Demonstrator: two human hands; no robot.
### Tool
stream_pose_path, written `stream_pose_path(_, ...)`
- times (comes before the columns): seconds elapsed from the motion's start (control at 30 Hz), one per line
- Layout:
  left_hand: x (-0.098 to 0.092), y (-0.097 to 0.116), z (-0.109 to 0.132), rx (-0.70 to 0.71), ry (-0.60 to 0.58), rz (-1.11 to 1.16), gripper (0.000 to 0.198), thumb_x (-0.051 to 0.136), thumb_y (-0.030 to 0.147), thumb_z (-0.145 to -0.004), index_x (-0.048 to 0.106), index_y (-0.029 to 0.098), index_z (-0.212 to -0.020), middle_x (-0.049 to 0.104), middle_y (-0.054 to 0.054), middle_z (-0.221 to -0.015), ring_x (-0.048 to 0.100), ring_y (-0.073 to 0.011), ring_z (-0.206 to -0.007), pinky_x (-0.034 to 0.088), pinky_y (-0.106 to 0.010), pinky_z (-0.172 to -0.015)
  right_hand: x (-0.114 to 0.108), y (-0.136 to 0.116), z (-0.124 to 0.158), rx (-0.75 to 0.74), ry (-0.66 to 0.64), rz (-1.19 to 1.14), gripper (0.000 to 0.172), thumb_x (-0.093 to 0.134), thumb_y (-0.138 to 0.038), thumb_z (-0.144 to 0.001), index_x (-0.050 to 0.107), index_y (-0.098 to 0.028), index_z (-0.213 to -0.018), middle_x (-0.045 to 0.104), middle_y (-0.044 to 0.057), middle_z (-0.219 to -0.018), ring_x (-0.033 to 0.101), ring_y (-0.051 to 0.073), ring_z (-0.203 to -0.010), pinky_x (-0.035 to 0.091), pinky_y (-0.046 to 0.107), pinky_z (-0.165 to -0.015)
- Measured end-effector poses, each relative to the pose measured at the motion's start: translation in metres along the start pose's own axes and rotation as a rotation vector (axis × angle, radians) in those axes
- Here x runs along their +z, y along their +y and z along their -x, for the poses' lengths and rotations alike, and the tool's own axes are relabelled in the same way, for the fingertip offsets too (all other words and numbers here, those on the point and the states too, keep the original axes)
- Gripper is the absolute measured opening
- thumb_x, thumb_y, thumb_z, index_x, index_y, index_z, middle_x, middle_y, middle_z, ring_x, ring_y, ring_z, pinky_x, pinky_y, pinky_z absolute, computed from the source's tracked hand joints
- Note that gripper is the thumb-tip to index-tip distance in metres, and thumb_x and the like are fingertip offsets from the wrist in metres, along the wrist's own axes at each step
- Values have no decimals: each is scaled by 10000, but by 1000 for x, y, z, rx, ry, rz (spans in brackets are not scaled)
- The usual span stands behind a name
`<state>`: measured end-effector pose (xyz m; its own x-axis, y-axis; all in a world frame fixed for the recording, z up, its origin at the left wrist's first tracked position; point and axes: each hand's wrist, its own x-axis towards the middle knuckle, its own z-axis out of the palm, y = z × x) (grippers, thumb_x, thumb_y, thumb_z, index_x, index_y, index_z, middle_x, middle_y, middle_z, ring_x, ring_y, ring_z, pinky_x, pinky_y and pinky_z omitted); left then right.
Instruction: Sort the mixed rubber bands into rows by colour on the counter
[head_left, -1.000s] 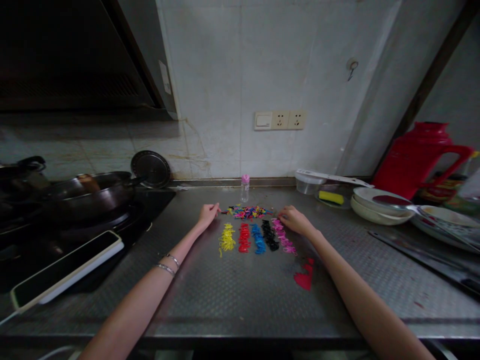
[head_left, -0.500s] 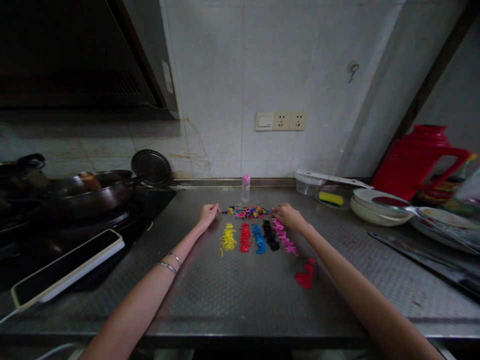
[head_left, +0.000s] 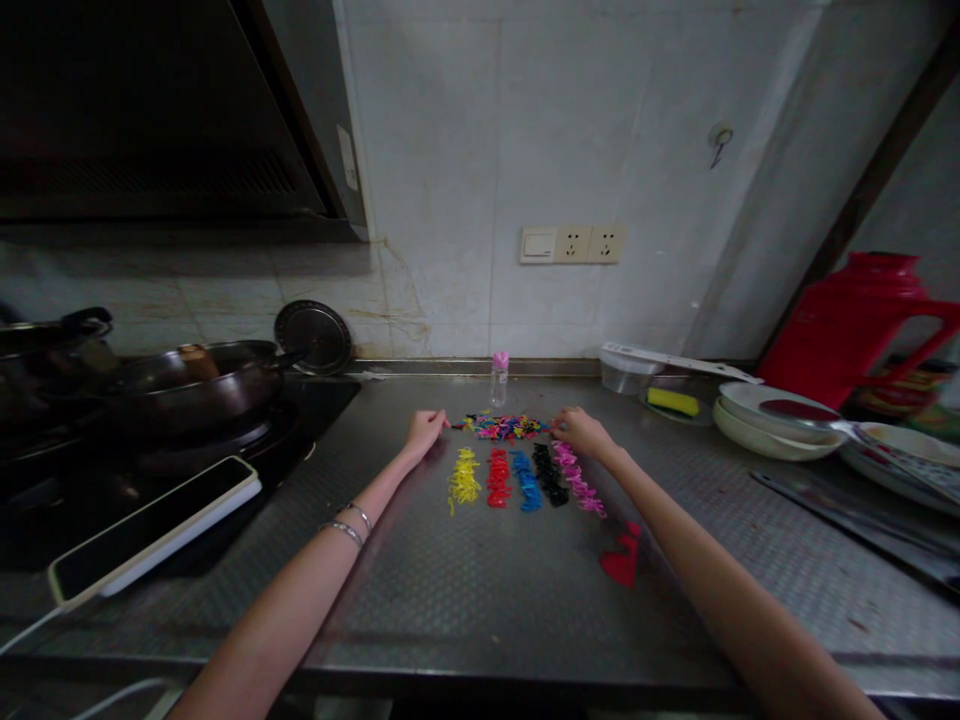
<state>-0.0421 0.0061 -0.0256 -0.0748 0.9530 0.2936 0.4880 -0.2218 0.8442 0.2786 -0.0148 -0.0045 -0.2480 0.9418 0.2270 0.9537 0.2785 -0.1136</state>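
Observation:
A long mixed heap of small coloured rubber bands [head_left: 504,427] lies crosswise on the metal counter. At its left end is my left hand [head_left: 426,433], fingers pinched together at the tip of the heap. My right hand [head_left: 581,432] is at the right end, fingers curled and closed. What either pinch holds is too small to make out. Nearer to me are sorted rows of bands: yellow [head_left: 464,478], red [head_left: 498,480], blue [head_left: 526,482], black [head_left: 550,476] and pink [head_left: 579,480]. Behind the heap stands a small clear bottle [head_left: 499,384] with a pink cap.
A red heart-shaped piece [head_left: 621,560] lies by my right forearm. On the left are a phone [head_left: 157,530] and a pan [head_left: 202,390] on the stove. To the right are a plastic tub [head_left: 628,374], a yellow sponge [head_left: 673,402], stacked bowls [head_left: 776,440] and a red flask [head_left: 832,325].
The camera has turned slightly left, so everything sits a little farther right in view. Both hands stay at the ends of the mixed heap with little visible movement.

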Motion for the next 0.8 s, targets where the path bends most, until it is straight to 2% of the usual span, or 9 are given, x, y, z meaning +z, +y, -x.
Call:
stream_pose_path(0.13,0,1,0,-2,0,9,386,411,406,-722,609,118,-558,448,18,-406,392,-90,-410,279,-219,-473,-2,0,0,-1,53,-16,188,481,-270,-771,649,-192,-806,588,72,-923,495,186,-943,379,221,-703)
stream_pose_path(0.23,0,0,0,9,3,5,383,413,401,-721,611,118,-556,449,17,-407,393,-90,-413,278,-218,-475,-4,-9,-2,-16,74,-36,187,483,-262,-772,640,-183,-835,580,68,-932,493,177,-934,376,224,-734)
stream_pose_path(0.5,1,-3,-1,18,-3,0,380,408,399,-719,617,117,-572,449,17,-415,397,-90,-415,278,-212,-468,-2,-75,-5,-192,16,-74,170,475,-229,-780,630,-161,-797,572,76,-901,485,161,-927,363,205,-760)
stream_pose_path(0.6,1,-3,-1,19,-4,3,382,409,405,-717,616,116,-577,448,16,-419,402,-93,-422,277,-212,-463,-3,-90,-5,-217,-8,-55,173,475,-225,-779,634,-160,-804,574,79,-904,486,166,-919,363,206,-755)
stream_pose_path(0.8,1,-4,-1,7,-10,-30,392,404,412,-722,623,117,-587,454,13,-424,399,-93,-420,270,-215,-460,-4,-91,-2,-281,-47,-68,184,481,-212,-781,658,-175,-817,585,64,-944,481,169,-949,358,218,-791)
